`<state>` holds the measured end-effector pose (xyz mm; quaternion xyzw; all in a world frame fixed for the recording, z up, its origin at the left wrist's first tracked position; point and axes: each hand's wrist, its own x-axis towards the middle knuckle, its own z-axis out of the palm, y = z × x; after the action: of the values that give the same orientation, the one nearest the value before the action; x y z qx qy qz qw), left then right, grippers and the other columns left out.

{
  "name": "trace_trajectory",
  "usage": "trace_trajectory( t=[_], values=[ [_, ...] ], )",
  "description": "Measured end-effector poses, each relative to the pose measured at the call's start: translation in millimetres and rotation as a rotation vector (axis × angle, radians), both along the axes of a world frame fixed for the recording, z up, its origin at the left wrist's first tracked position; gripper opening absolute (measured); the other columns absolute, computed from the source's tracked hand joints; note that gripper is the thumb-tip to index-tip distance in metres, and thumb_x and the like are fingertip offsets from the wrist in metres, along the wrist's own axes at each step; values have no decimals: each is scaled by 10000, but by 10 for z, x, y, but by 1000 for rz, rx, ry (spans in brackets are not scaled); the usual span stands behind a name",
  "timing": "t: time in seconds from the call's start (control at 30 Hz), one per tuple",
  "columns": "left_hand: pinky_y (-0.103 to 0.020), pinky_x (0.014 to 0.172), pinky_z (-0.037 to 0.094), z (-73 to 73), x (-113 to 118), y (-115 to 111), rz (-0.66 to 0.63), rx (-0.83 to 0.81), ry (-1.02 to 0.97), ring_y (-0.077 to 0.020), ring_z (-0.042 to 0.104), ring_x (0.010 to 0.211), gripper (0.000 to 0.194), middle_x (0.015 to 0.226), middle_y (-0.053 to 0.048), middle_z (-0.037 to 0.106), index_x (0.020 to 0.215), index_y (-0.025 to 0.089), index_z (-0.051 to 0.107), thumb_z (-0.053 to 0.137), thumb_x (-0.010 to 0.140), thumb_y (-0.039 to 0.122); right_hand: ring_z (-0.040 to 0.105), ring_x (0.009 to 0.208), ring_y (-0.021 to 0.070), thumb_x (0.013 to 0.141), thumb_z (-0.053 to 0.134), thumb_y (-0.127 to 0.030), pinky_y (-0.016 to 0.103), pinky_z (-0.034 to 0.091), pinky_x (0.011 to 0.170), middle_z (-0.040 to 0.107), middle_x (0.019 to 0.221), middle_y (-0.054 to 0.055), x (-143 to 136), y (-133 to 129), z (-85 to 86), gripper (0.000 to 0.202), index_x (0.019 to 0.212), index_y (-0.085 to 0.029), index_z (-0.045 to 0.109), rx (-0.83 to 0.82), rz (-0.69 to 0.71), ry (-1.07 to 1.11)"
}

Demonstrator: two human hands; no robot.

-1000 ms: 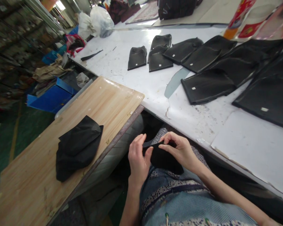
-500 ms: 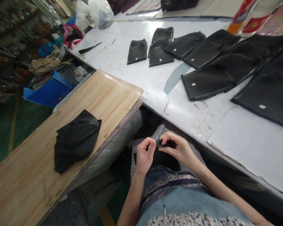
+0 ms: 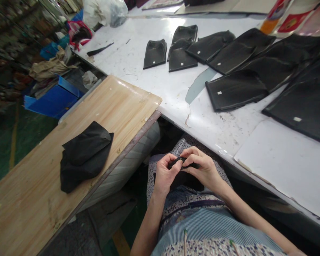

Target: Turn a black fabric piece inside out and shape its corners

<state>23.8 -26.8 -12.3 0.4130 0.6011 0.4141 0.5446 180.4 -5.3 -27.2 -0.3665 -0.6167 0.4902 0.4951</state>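
Observation:
Over my lap, my left hand (image 3: 165,173) and my right hand (image 3: 201,165) meet at the fingertips. Both pinch the edge of a black piece of material (image 3: 186,180), whose lower part rests on my lap. The fingers partly hide the pinched edge. On the wooden board to the left lies a folded black piece (image 3: 86,156). Several flat black pieces with small white labels, one of them the small piece (image 3: 155,54), lie on the white table (image 3: 160,83).
The wooden board (image 3: 29,199) juts out at the left against the table corner. Beyond it are a blue box (image 3: 54,101) and clutter. Plastic bags (image 3: 106,12) sit at the table's far left, and a red and orange package (image 3: 276,17) at the far right.
My left hand has shifted slightly right and its fingers have spread a little along the black edge. My right fingers have moved in closer to it. The view has tilted slightly.

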Motion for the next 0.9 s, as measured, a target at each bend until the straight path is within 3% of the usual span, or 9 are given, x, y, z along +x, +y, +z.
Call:
trace_trajectory(
  t=[0.2,0.37,0.5,0.9],
  values=[
    [-207,561,357,6,-10,19,-15,21,48,-107,443,605,184,663,26,539,715,163,595,638,844,286,656,932,240,826,794,-295,381,528,826,661,991,56,20,27,17,124,744,-255,710,-24,23,-30],
    [-216,571,368,21,-9,37,-21,38,141,-117,451,610,150,661,24,539,728,168,601,606,848,258,652,875,226,854,750,-349,350,524,793,686,909,41,58,84,38,133,875,-233,691,-281,78,9],
    [-212,576,375,44,13,50,-38,67,205,-115,454,613,146,652,28,527,710,170,580,597,841,233,623,785,189,834,749,-315,304,510,707,658,844,15,34,118,35,158,918,-219,656,-442,70,40],
    [-215,573,383,55,39,100,-47,91,289,-116,483,600,144,636,33,539,687,172,592,606,824,215,627,781,153,730,707,-168,282,511,744,660,848,9,-68,144,-22,166,884,-186,650,-596,-10,137]
  ],
)
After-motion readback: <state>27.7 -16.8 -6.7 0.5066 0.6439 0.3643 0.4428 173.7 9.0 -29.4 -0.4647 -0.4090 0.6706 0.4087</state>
